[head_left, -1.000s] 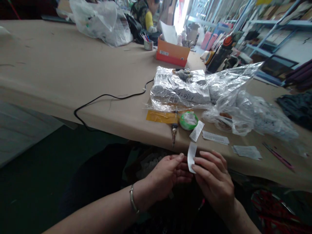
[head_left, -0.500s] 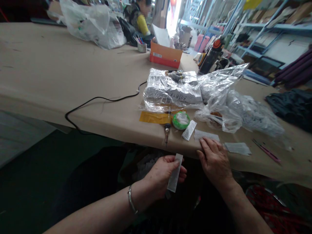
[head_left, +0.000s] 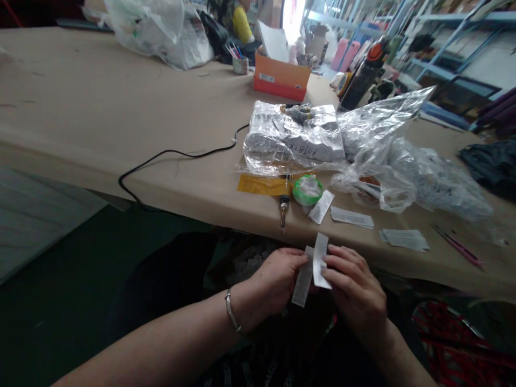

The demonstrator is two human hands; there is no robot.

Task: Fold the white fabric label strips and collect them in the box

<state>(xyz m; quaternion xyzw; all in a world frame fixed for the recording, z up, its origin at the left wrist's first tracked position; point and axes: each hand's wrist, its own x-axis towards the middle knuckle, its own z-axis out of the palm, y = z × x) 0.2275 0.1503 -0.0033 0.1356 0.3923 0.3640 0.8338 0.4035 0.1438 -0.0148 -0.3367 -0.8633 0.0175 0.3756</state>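
My left hand (head_left: 278, 277) is closed, pinching a narrow translucent strip (head_left: 302, 285) that slants downward in front of the table edge. Close beside it, my right hand (head_left: 357, 285) grips a second, whiter strip (head_left: 321, 260) between thumb and fingers. The two strips nearly meet; whether they touch I cannot tell. Just beyond my hands on the table lie a folded white strip (head_left: 321, 207), a flat strip with fine print-like marks (head_left: 352, 217) and a small stack of pale strips (head_left: 404, 239). A soldering iron (head_left: 284, 207) points toward me, its tip near the table edge.
Beside the iron stands a green round tin (head_left: 307, 190) with white wadding. Behind are a plastic-wrapped package (head_left: 292, 140), clear bags (head_left: 439, 172) and an orange box (head_left: 281, 78). Pink tweezers (head_left: 457, 247) lie at right; a black cable (head_left: 173, 152) crosses the left. A person's yellow sleeve (head_left: 242, 26) shows at the back.
My right hand has left the table top and come to my left hand, now with a white strip in its fingers. The camera view has shifted slightly.
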